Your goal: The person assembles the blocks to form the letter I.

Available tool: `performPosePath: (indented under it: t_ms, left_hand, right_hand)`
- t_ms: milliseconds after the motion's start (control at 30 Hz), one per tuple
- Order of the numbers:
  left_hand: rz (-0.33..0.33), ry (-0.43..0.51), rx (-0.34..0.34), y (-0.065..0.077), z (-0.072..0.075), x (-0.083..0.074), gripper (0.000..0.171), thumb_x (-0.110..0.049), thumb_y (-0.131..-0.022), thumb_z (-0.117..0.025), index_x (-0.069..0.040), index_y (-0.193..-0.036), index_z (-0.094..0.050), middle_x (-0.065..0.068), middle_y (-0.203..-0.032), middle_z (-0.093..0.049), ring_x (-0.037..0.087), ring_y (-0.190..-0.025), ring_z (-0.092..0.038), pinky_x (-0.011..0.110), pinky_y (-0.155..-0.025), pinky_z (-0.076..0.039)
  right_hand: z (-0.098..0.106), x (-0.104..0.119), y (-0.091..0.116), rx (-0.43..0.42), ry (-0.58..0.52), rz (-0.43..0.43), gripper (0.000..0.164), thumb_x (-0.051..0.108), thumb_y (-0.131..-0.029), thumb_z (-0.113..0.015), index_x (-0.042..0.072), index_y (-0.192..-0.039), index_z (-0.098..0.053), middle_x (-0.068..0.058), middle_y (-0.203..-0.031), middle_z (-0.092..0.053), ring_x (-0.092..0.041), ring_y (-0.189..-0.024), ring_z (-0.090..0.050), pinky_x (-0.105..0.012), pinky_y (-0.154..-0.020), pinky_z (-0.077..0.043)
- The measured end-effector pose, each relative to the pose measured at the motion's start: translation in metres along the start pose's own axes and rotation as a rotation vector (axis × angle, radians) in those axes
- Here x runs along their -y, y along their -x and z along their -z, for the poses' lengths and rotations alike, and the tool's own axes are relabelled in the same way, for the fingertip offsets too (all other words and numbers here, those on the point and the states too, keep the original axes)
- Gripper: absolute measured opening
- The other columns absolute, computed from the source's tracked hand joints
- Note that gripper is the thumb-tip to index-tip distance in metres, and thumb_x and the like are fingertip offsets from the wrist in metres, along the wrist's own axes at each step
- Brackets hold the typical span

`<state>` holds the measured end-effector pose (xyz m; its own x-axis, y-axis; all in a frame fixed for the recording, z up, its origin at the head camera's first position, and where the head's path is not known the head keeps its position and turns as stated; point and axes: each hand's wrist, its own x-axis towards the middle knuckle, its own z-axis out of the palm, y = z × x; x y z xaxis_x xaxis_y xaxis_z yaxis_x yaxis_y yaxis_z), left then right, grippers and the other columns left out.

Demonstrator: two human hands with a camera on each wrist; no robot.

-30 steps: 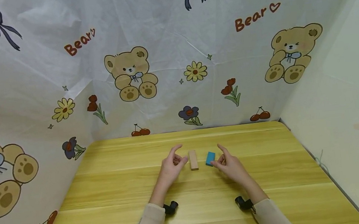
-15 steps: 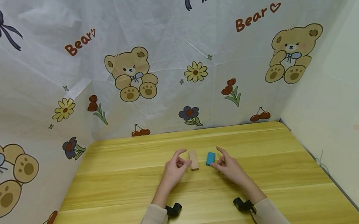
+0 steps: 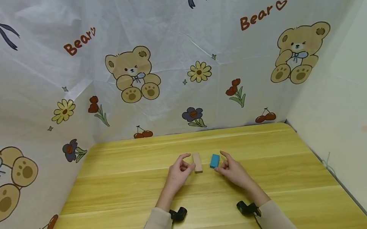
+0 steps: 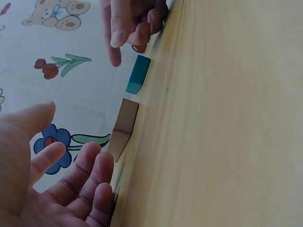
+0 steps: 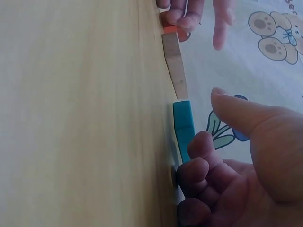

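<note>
A plain wooden block [image 3: 198, 162] and a shorter blue block [image 3: 214, 160] lie side by side on the table, a gap between them. My left hand [image 3: 178, 174] is just left of the wooden block, its thumb tip right at the block's side. Index finger and thumb are spread, the other fingers loosely bent, and the left wrist view shows nothing in the palm. To the right, my right hand [image 3: 233, 169] has its thumb tip by the blue block's near corner, its index raised and other fingers curled. In the right wrist view an orange patch [image 5: 169, 29] shows beside the left fingertips, mostly hidden.
The wood-grain table [image 3: 193, 193] runs back to a white cloth wall [image 3: 159, 29] printed with bears and flowers. A pale wall [image 3: 347, 102] borders the right side. Black wrist cameras [image 3: 179, 214] sit at both cuffs.
Over the past second my left hand has shifted right, up to the wooden block. My right hand has edged slightly left. Both blocks stay in place.
</note>
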<state>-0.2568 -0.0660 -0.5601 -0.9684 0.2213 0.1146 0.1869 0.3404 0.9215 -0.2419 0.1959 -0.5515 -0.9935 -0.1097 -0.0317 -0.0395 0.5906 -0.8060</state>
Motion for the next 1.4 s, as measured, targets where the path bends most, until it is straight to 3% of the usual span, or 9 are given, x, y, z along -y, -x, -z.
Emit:
performPosePath:
  t_ms: [433,1233,1400]
  left_hand:
    - [-0.029,-0.07,0.0,-0.001,-0.007,0.003,0.051,-0.032,-0.102,-0.073,-0.013,-0.148,-0.061,0.002,-0.1,-0.07,0.012,-0.088,-0.063,0.027,-0.082,-0.052]
    - [-0.037,-0.229,-0.039,-0.012,-0.015,0.01,0.049,-0.032,-0.1,-0.075,-0.017,-0.145,-0.066,-0.006,-0.094,-0.071,0.005,-0.079,-0.059,0.027,-0.076,-0.051]
    - [-0.065,-0.265,-0.053,-0.013,-0.017,0.011,0.047,-0.031,-0.101,-0.075,-0.014,-0.145,-0.068,-0.007,-0.09,-0.071,0.005,-0.074,-0.057,0.038,-0.089,-0.046]
  right_hand:
    - [-0.001,0.003,0.001,0.02,0.031,-0.008,0.083,0.025,-0.1,-0.076,-0.002,-0.165,-0.031,-0.004,-0.085,-0.067,-0.014,-0.069,-0.053,-0.027,-0.064,-0.041]
    - [-0.003,0.003,-0.005,0.006,0.142,-0.004,0.075,0.024,-0.1,-0.075,-0.004,-0.16,-0.04,0.0,-0.084,-0.069,-0.013,-0.069,-0.056,-0.032,-0.073,-0.047]
    - [-0.004,0.004,-0.006,0.001,0.163,-0.012,0.073,0.024,-0.099,-0.076,-0.004,-0.158,-0.043,0.0,-0.082,-0.068,-0.013,-0.068,-0.055,-0.032,-0.073,-0.045]
